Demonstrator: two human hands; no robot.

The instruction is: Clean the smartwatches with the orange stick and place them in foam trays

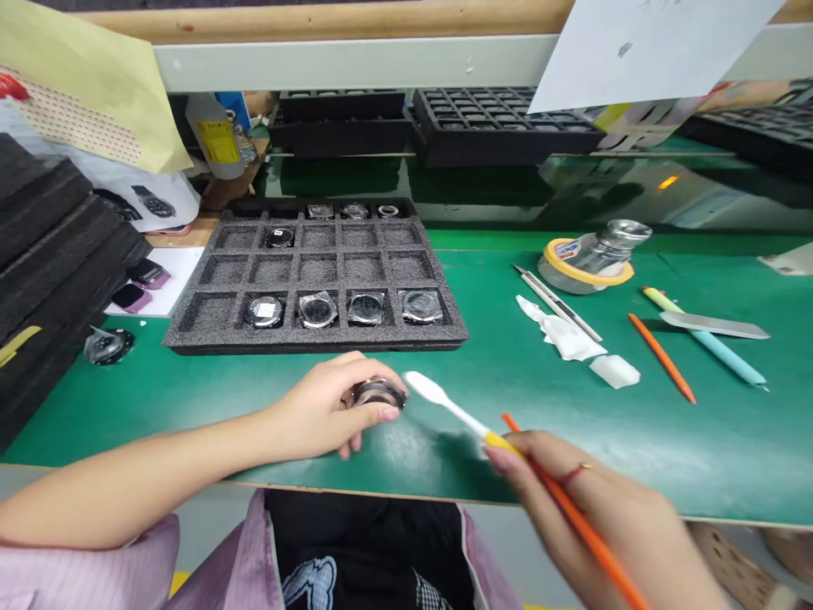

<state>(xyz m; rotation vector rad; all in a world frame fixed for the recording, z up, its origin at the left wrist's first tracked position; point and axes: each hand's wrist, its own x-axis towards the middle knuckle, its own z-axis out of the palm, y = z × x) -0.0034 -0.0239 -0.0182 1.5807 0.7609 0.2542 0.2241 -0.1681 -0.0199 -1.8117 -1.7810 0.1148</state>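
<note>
My left hand [330, 402] is closed around a round watch case [379, 392] with a dark, shiny edge, held just above the green bench. Between the fingers of my right hand [559, 491] is a toothbrush [438, 395] with a white head and a yellow handle part; its bristles do not show. A slim orange stick [594, 542] also passes through the same grip. The brush head points at the watch case, close to its right side, and I cannot tell whether they touch. Beyond my left hand lies a black foam tray [318, 345] with watch cases in several compartments.
To the right are a yellow-rimmed tub [588, 264] with a metal-topped glass bottle, white tissue scraps [568, 337], an orange pen-like stick [662, 357] and a metal blade [715, 324]. Stacked black foam [51, 280] stands at left, near a loose watch case [109, 346].
</note>
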